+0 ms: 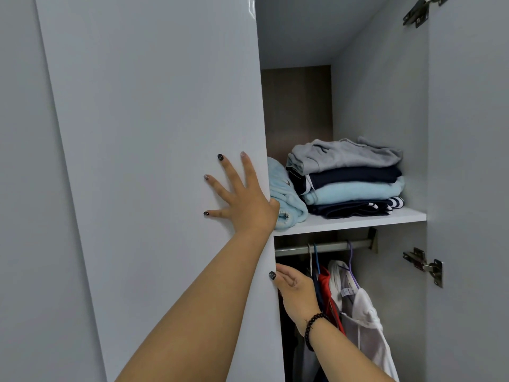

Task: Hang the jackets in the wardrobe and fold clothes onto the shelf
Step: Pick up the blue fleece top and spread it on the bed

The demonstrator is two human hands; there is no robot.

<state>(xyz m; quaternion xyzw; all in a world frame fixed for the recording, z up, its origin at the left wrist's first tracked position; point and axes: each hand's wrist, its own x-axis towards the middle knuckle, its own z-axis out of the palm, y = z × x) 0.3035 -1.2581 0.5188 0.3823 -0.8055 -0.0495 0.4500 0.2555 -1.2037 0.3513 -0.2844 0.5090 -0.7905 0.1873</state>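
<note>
The left wardrobe door [154, 161] fills the left half of the view, partly swung across the opening. My left hand [242, 199] presses flat on its front face with the fingers spread. My right hand [296, 292] grips the door's edge lower down, thumb on the front and fingers hidden behind. On the white shelf [358, 220] sits a stack of folded clothes [349, 180], grey on top, and a light blue bundle [285, 199] beside it. Below, jackets [355, 304] in white, red and dark hang from the rail [330, 246].
The right wardrobe door [468, 161] stands open, with metal hinges [424, 264] at mid height and at the top. The shelf compartment has room above the stack. A plain grey panel [24, 188] lies at the far left.
</note>
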